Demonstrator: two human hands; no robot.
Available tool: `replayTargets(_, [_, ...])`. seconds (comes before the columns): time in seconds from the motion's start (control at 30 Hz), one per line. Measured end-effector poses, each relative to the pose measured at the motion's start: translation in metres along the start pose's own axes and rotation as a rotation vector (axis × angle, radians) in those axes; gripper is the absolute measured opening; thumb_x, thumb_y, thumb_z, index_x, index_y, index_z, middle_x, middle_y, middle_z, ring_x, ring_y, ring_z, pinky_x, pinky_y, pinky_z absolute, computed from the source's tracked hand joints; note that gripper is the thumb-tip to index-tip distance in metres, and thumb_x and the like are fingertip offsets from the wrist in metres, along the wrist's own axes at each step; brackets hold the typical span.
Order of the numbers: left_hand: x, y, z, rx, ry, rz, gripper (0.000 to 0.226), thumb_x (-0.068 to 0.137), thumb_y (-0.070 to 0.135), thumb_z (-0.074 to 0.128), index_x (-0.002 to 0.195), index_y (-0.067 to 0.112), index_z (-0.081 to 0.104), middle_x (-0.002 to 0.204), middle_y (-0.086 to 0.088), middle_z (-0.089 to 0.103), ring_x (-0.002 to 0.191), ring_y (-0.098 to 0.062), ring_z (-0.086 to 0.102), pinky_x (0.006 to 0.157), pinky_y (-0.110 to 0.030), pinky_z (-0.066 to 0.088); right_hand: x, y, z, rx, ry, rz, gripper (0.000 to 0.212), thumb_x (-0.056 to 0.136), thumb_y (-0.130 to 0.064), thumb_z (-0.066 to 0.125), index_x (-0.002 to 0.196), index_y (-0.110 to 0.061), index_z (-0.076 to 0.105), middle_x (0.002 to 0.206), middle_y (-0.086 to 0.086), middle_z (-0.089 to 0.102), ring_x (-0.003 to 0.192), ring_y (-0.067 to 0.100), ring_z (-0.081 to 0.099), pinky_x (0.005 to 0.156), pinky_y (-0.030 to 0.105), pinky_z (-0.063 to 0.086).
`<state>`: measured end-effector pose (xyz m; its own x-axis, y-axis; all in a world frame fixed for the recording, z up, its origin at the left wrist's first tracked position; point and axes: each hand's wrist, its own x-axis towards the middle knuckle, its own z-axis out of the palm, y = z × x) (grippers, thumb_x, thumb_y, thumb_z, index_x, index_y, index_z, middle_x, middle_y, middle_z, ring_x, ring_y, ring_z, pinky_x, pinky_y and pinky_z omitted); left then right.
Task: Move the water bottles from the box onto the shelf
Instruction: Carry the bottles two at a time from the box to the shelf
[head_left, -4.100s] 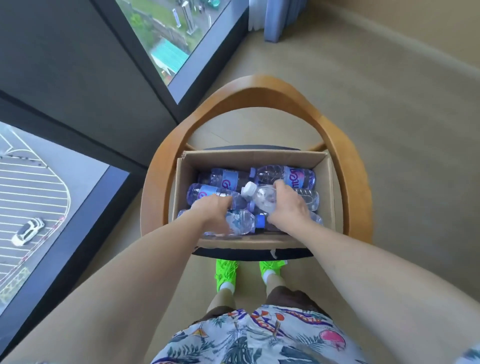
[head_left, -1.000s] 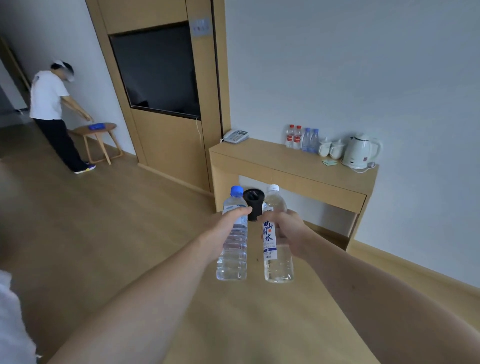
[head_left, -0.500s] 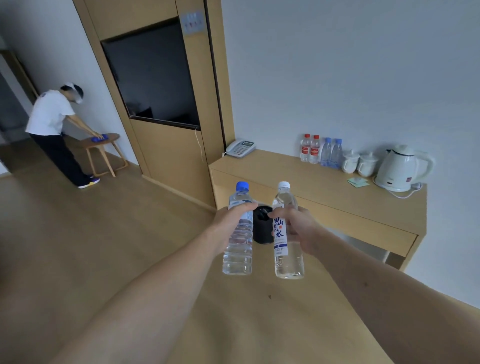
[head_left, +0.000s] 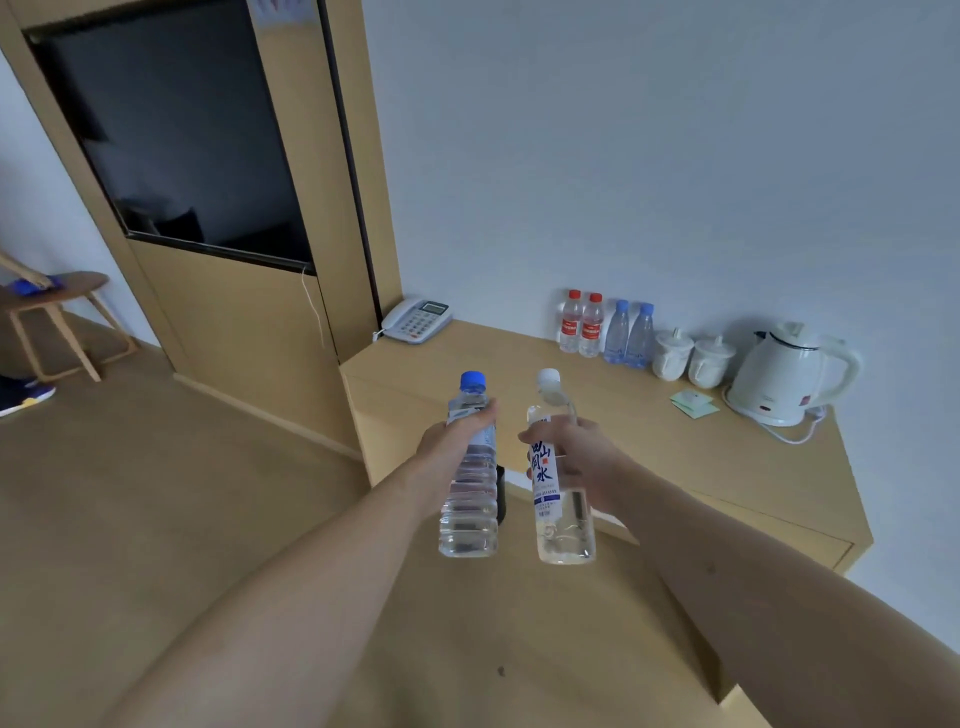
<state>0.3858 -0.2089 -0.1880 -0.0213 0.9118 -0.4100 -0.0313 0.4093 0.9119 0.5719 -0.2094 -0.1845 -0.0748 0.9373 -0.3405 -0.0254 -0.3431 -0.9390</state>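
Since half a second ago the person has come closer to the desk (head_left: 675, 457), so its wooden top now spreads behind both raised hands, and the other person by the small side table (head_left: 57, 296) has slid almost out of view at the left edge, leaving only a shoe (head_left: 23, 397) and a bit of blue on that table. The left hand (head_left: 454, 434) has its fingers curled round the upper part of a clear ribbed bottle with a blue cap (head_left: 469, 499), held upright. The right hand (head_left: 576, 457) grips a second bottle, white-capped with a white label bearing blue characters (head_left: 558, 499), also upright, just beside the first and not touching it. Both bottles hang in the air in front of the desk's near left corner, above the floor. A dark bin (head_left: 500, 493) peeks out between them, below the desk front. At the desk's far left corner, against the wood-panelled wall unit with its dark screen (head_left: 171, 135), sits a pale telephone (head_left: 418, 319). Along the back edge by the wall stand two red-capped bottles (head_left: 581, 325), then two blue-capped bottles (head_left: 629, 332) just beside them, then two white lidded cups (head_left: 691, 356). Toward the far right corner stands a white electric kettle (head_left: 784, 374) on its base, with small green paper packets (head_left: 693, 402) lying in front of the cups.
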Motion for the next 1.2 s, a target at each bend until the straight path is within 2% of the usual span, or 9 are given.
replayTargets(0.07, [0.042, 0.020, -0.004, -0.008, -0.024, -0.002, 0.074, 0.074, 0.069, 0.079, 0.116, 0.010, 0.068, 0.093, -0.011, 0.068, 0.082, -0.030, 0.067, 0.091, -0.044, 0.058, 0.036, -0.014, 0.005, -0.001, 0.026, -0.022, 0.063, 0.066, -0.022, 0.085, 0.121, -0.007, 0.058, 0.099, 0.018, 0.070, 0.078, 0.032, 0.071, 0.070, 0.039, 0.062])
replayTargets(0.17, [0.101, 0.056, -0.013, -0.029, -0.090, -0.024, 0.067, 0.082, 0.065, 0.074, 0.114, 0.007, 0.067, 0.084, -0.012, 0.068, 0.068, -0.028, 0.066, 0.072, -0.037, 0.055, 0.084, -0.039, 0.014, 0.019, 0.063, -0.036, 0.056, 0.073, -0.019, 0.083, 0.122, -0.007, 0.059, 0.095, 0.016, 0.070, 0.074, 0.029, 0.071, 0.065, 0.035, 0.059])
replayTargets(0.3, [0.172, 0.102, -0.020, -0.008, -0.172, -0.035, 0.071, 0.082, 0.068, 0.071, 0.117, 0.006, 0.067, 0.087, -0.013, 0.069, 0.067, -0.029, 0.066, 0.072, -0.037, 0.056, 0.143, -0.066, 0.023, 0.028, 0.124, -0.052, 0.058, 0.074, -0.021, 0.083, 0.124, -0.007, 0.056, 0.097, 0.017, 0.070, 0.078, 0.031, 0.071, 0.069, 0.037, 0.058])
replayTargets(0.47, [0.245, 0.134, -0.022, -0.016, -0.255, -0.037, 0.058, 0.092, 0.063, 0.062, 0.107, 0.008, 0.069, 0.069, -0.010, 0.069, 0.052, -0.024, 0.066, 0.049, -0.028, 0.055, 0.204, -0.084, 0.026, 0.063, 0.195, -0.043, 0.054, 0.077, -0.021, 0.083, 0.122, -0.009, 0.056, 0.099, 0.017, 0.070, 0.076, 0.029, 0.074, 0.069, 0.038, 0.061])
replayTargets(0.7, [0.337, 0.150, -0.021, 0.128, -0.311, -0.054, 0.061, 0.082, 0.065, 0.073, 0.107, 0.010, 0.075, 0.094, -0.019, 0.078, 0.072, -0.032, 0.073, 0.075, -0.045, 0.062, 0.297, -0.100, 0.015, 0.075, 0.227, -0.056, 0.046, 0.077, -0.025, 0.082, 0.116, -0.011, 0.062, 0.091, 0.010, 0.068, 0.083, 0.027, 0.069, 0.069, 0.037, 0.056])
replayTargets(0.8, [0.382, 0.159, -0.016, 0.204, -0.276, -0.007, 0.057, 0.079, 0.068, 0.075, 0.101, 0.015, 0.077, 0.097, -0.015, 0.079, 0.071, -0.031, 0.074, 0.071, -0.042, 0.062, 0.345, -0.104, 0.007, 0.107, 0.210, -0.070, 0.043, 0.081, -0.032, 0.081, 0.114, -0.012, 0.063, 0.089, 0.009, 0.070, 0.079, 0.026, 0.071, 0.072, 0.039, 0.059])
replayTargets(0.97, [0.463, 0.179, -0.001, 0.297, -0.238, 0.011, 0.068, 0.080, 0.070, 0.072, 0.118, 0.014, 0.068, 0.109, -0.012, 0.076, 0.087, -0.034, 0.072, 0.084, -0.046, 0.056, 0.425, -0.123, -0.011, 0.119, 0.129, -0.047, 0.056, 0.078, -0.054, 0.081, 0.113, -0.013, 0.068, 0.085, 0.006, 0.077, 0.076, 0.024, 0.076, 0.069, 0.039, 0.061])
replayTargets(1.07, [0.512, 0.191, 0.011, 0.276, -0.231, -0.021, 0.064, 0.082, 0.066, 0.074, 0.124, 0.021, 0.060, 0.118, -0.009, 0.073, 0.103, -0.033, 0.072, 0.097, -0.057, 0.053, 0.478, -0.137, -0.023, 0.102, 0.147, -0.023, 0.058, 0.074, -0.048, 0.086, 0.116, -0.013, 0.066, 0.092, 0.010, 0.078, 0.081, 0.029, 0.077, 0.068, 0.040, 0.061])
replayTargets(1.2, [0.571, 0.200, 0.027, 0.242, -0.270, 0.003, 0.049, 0.088, 0.050, 0.077, 0.123, 0.018, 0.062, 0.109, -0.006, 0.078, 0.098, -0.027, 0.076, 0.095, -0.055, 0.057, 0.540, -0.146, -0.042, 0.115, 0.224, -0.011, 0.057, 0.071, -0.026, 0.090, 0.116, -0.012, 0.058, 0.096, 0.014, 0.077, 0.078, 0.030, 0.077, 0.064, 0.039, 0.059])
